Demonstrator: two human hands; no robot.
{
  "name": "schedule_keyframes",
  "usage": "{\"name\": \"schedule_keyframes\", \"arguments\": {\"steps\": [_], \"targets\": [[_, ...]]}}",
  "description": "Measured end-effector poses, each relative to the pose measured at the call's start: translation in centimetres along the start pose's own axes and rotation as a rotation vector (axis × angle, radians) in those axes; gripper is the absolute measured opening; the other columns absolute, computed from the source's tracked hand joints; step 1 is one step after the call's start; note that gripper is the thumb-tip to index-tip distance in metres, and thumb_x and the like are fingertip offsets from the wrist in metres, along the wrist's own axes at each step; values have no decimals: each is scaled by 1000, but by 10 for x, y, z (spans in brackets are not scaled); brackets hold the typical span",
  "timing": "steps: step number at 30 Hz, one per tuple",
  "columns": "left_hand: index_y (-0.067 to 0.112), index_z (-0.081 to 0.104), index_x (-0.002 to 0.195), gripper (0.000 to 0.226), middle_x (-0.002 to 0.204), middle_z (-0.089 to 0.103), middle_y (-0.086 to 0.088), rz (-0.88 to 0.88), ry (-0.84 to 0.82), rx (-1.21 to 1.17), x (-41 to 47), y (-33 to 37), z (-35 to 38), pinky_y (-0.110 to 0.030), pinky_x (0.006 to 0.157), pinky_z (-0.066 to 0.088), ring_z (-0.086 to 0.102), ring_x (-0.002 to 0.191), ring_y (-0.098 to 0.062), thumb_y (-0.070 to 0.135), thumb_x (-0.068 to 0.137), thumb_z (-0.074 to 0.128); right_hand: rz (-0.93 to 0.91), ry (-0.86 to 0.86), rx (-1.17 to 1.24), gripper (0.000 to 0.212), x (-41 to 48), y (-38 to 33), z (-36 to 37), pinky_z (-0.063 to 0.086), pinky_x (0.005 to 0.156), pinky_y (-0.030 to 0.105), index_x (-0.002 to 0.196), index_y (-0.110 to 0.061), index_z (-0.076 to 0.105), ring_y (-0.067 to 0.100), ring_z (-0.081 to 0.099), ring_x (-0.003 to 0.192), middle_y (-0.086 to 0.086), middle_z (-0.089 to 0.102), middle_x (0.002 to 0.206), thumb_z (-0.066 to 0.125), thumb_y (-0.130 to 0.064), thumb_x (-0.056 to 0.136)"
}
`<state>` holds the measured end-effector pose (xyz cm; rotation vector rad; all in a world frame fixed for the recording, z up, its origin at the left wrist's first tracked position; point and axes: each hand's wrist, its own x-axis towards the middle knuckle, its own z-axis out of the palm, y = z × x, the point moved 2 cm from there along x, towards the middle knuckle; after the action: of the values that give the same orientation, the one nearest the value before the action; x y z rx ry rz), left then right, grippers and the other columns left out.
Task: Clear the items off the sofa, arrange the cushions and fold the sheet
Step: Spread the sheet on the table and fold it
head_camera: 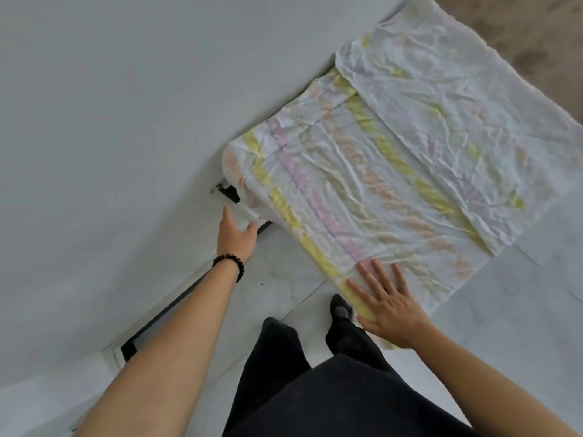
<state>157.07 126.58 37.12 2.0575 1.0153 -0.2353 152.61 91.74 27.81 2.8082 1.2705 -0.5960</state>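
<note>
A crumpled white sheet (394, 159) with yellow, pink and purple stripes lies spread on the pale tiled floor, one layer folded over another toward the upper right. My right hand (386, 305) lies flat with spread fingers on the sheet's near edge. My left hand (237, 234), with a dark bead bracelet on the wrist, reaches to the sheet's left corner by the wall; thumb and fingers are apart around the corner's white edge, and whether they hold it is unclear. The sofa and cushions are out of view.
A plain white wall (126, 121) fills the left side, with a dark baseboard (176, 302) along its foot. A brown rug or floor patch (536, 42) shows at the upper right. My dark-trousered legs and a foot (340, 309) stand at the sheet's near edge.
</note>
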Motion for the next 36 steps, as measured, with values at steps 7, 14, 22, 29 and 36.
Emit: {"name": "schedule_keyframes", "arguments": {"steps": [7,14,22,29,36], "targets": [[9,35,142,79,138,48,-6,-169,-238,-158,130,12,10,-41,106,42,52,121,-29,47,80,67,153,98,-134,82,2,-17,9,22,117,63,158,-30,21,37,12,152,10,11,167,49,-64,89],[18,58,120,87,116,64,-2,-96,-413,-110,163,-18,-26,-46,89,55,63,100,-25,67,50,75,605,14,-39,103,16,-78,-12,10,121,58,159,-29,2,37,1,153,9,0,167,65,-17,78],[11,59,98,52,99,67,-2,144,-570,-12,135,-39,-85,-40,81,56,64,87,-20,52,72,77,1617,684,962,58,134,-228,-35,38,107,45,141,-13,39,30,40,128,13,36,142,60,-37,92],[12,69,113,35,104,73,-2,-148,-874,-177,120,-26,-110,-27,53,54,70,83,-18,30,83,74,963,965,3019,76,272,-252,-57,45,99,43,120,-14,68,31,55,120,20,54,143,50,-78,83],[21,62,115,32,118,63,-3,-139,-736,-356,144,-29,-137,-35,77,50,60,104,-21,26,85,70,999,1965,2960,63,193,-230,-28,50,101,51,135,-11,56,38,65,115,18,66,127,72,-42,83]]}}
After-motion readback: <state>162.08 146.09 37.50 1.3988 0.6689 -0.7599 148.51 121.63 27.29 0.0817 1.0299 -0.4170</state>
